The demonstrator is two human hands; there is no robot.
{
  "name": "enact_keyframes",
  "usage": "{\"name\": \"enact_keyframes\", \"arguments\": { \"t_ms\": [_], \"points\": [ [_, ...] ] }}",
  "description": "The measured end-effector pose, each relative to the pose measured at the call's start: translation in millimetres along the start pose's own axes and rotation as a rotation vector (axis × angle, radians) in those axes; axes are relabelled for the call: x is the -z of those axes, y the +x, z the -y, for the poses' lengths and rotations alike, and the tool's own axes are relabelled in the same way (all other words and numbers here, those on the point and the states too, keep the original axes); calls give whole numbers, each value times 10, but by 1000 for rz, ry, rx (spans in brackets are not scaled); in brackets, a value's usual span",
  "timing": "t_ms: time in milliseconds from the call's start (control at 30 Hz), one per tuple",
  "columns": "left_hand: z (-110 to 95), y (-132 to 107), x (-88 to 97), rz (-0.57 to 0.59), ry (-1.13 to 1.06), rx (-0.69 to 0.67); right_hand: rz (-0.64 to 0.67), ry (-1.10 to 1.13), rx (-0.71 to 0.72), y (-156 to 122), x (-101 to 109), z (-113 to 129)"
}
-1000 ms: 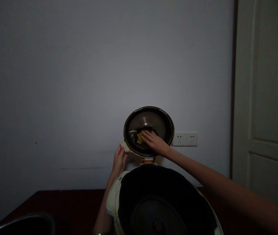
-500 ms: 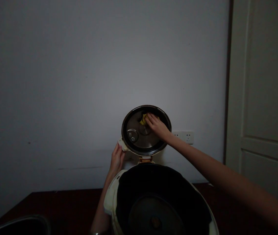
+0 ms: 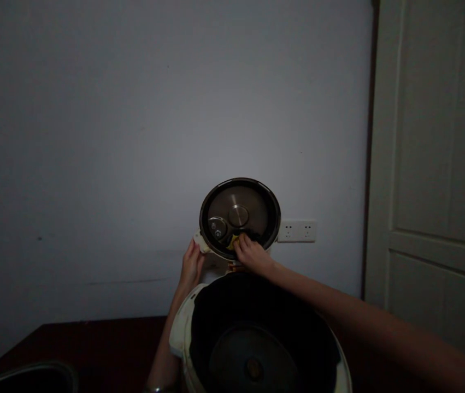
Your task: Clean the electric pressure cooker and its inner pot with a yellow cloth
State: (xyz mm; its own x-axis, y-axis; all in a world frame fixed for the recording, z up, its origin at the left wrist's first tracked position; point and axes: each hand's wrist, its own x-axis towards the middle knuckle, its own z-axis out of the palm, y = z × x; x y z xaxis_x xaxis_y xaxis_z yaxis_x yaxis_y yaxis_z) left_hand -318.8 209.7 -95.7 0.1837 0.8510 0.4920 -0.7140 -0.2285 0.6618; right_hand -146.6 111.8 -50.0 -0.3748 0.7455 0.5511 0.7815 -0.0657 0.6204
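The right hand [image 3: 252, 255] and the yellow cloth [image 3: 233, 242] have moved from the upper part of the lid [image 3: 240, 195] down to its lower edge, just above the hinge [image 3: 233, 267]. The right grip is narrow, holding the bunched cloth against the lid's inner face. The left hand [image 3: 192, 263] touches the white tab [image 3: 201, 242] at the lid's side; whether its fingers close around the tab, I cannot tell. The lid stands raised behind the cooker [image 3: 180, 327], which sits on the dark desk [image 3: 121, 341].

If the left hand slips off the tab, the lid could swing down onto the right forearm, which reaches across the cooker's rim. Pressing hard so low might strain the hinge. The cloth could also snag on the small valve [image 3: 217, 230] beside it, or drop into the cooker if the fingers loosen.
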Motion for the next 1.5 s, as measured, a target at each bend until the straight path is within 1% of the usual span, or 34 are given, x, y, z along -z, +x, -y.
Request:
{"name": "enact_keyframes", "arguments": {
  "t_ms": [100,200,333,367,433,533,600,700,800,833,900,1033,1133,1233,1367,1433,1500],
  "points": [
    [-16,-7,-8,10,16,3,12,108,77,112,86,27],
    [-9,2,-2,-10,36,8,-24,266,125,171,79,-36],
    [15,17,13,-5,41,-6,-115,495,165,85,-57,-191],
    [17,18,16,-8,34,-3,-117,522,177,43,-83,-240],
    [17,15,22,-27,24,13,-81,540,178,-36,-100,-350],
    [10,7,28,-44,31,32,-30,519,99,-99,-58,-540],
    [6,4,29,-42,34,29,-59,488,21,-97,-30,-679],
    [6,3,22,-47,37,20,-208,454,-119,-34,-18,-876],
    [3,-2,9,-32,26,10,-397,449,-208,115,-3,-978],
    [-1,-5,4,-28,20,8,-436,451,-211,187,9,-976],
    [-12,-12,-5,-26,14,10,-463,457,-182,358,42,-911],
    [-30,-22,-13,-26,32,16,-442,519,3,679,93,-635],
    [-34,-25,-11,-4,39,4,-411,562,120,765,89,-457],
    [-30,-23,-9,9,25,-1,-368,571,166,685,42,-369],
    [-5,-5,-4,3,10,-5,-319,575,124,438,-51,-309],
    [11,7,1,5,10,-12,-262,544,119,296,-88,-276],
    [21,15,5,-4,8,-19,-182,493,158,159,-112,-249]
  ]
}}
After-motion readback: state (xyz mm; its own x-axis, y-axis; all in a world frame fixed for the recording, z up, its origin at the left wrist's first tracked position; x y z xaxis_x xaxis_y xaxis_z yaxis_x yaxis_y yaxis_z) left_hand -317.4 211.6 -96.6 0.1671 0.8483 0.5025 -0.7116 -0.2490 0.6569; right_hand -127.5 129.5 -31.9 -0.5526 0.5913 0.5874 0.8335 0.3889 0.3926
